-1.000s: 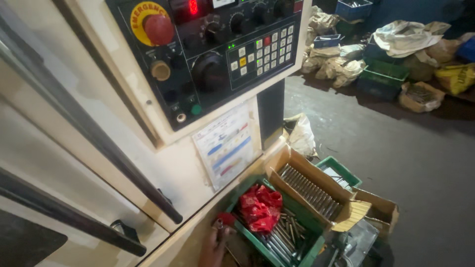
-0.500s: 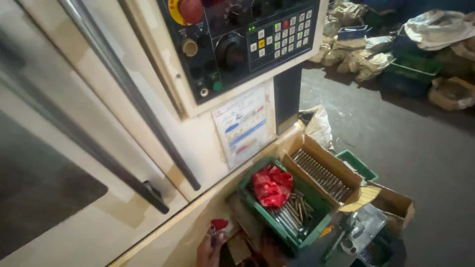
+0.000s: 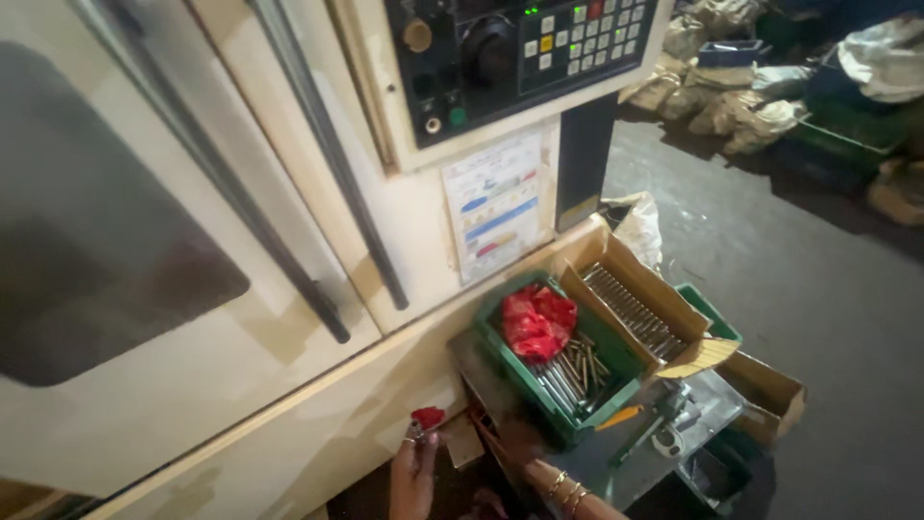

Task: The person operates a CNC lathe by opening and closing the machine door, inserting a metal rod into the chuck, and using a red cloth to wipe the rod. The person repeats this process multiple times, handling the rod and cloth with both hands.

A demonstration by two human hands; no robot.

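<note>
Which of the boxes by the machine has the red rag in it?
The green plastic crate nearest the machine: the red rag lies at its far end, above loose metal rods. The open cardboard box beside it holds only a neat row of rods.

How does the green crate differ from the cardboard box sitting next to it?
The green crate is plastic with a thick rim; the cardboard box is brown, with open flaps. The green crate holds a crumpled red cloth plus metal rods lying loosely at mixed angles; the cardboard box holds only rods, packed in a neat row. The cardboard box sits farther from the hands than the green crate. Both are open-topped, hold metal rods and stand beside the machine.
</note>
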